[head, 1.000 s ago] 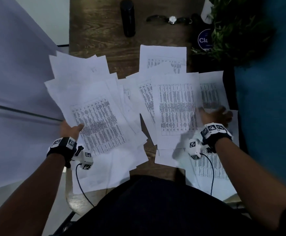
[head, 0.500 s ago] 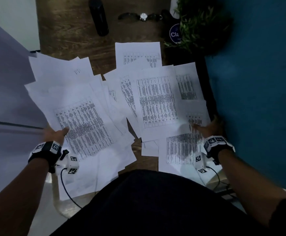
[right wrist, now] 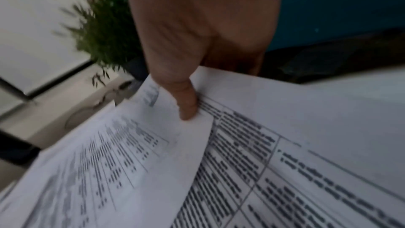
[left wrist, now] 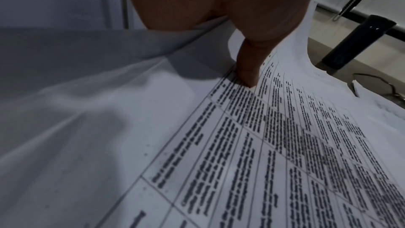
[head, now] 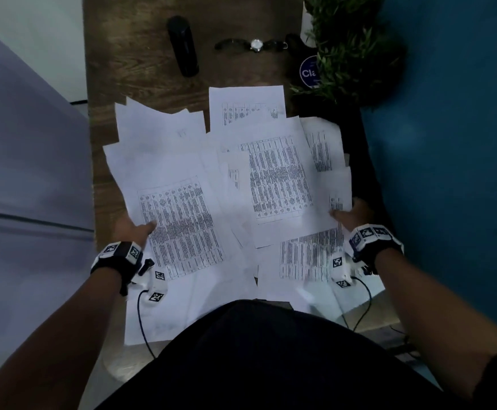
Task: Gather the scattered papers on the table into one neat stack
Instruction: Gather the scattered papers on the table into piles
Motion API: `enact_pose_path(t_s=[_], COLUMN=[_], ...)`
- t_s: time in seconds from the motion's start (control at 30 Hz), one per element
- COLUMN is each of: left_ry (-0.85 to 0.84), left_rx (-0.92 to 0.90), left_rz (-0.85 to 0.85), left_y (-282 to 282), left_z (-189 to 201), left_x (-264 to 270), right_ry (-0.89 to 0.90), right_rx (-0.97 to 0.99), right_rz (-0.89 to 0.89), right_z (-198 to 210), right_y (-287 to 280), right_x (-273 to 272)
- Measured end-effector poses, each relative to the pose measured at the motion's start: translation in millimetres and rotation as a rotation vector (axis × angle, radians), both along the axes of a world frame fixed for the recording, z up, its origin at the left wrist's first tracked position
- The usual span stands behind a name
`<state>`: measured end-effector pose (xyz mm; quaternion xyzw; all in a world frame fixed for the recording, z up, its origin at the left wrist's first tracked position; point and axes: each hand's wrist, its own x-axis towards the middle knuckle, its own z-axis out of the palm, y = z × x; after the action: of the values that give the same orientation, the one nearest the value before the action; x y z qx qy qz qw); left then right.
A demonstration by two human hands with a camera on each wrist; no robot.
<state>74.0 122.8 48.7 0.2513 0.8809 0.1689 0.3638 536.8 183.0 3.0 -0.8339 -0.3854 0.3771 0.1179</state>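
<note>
**Two hands at the outer edges, sweeping the sheets inward**

Many white printed paper sheets (head: 182, 220) with dense black tables lie fanned between our hands across the dark brown wooden table (head: 140, 69), overlapping in two loose clusters, one by each hand, that meet in the middle. We judge that we are in the gathering step: the sheets are bracketed from both sides but not yet in one pile.

Our left hand (head: 133, 230) grips the left edge of the nearest tabled sheet; the left wrist view shows the thumb (left wrist: 247, 72) pressed on top of the print with the paper bowed up around it, the other fingers hidden beneath. Our right hand (head: 352, 216) pinches the right edge of its cluster, thumb (right wrist: 186, 103) on top of an upper sheet that curls over a lower one; the fingers underneath are out of sight.

Next, we think, both hands must slide toward each other so one cluster rides over the other, then square the edges. Sheets beyond our fingertips and those just in front of our body sit outside both grips and will need a separate pull.

Farther beyond the hands lie a black cylindrical bottle (head: 183, 45) and a wristwatch (head: 256, 45), with a green leafy plant (head: 350, 45) past the right hand.
</note>
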Motion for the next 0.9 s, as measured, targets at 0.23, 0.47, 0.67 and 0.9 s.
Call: enact_pose_path(t_s=[0.23, 0.47, 0.67, 0.9], left_ry=[0.004, 0.032, 0.030, 0.039], left_rx=[-0.003, -0.036, -0.059, -0.158], left_rz=[0.041, 0.023, -0.049, -0.104], left_y=[7, 13, 14, 13], left_z=[8, 16, 26, 44], left_x=[8, 11, 9, 11], right_ry=[-0.068, -0.437, -0.358, 0.265], right_rx=[0.348, 0.572, 0.867, 1.152], right_rz=[0.339, 0.628, 0.550, 0.309], right_z=[77, 201, 280, 266], right_y=[50, 46, 42, 54], right_x=[-13, -49, -70, -134])
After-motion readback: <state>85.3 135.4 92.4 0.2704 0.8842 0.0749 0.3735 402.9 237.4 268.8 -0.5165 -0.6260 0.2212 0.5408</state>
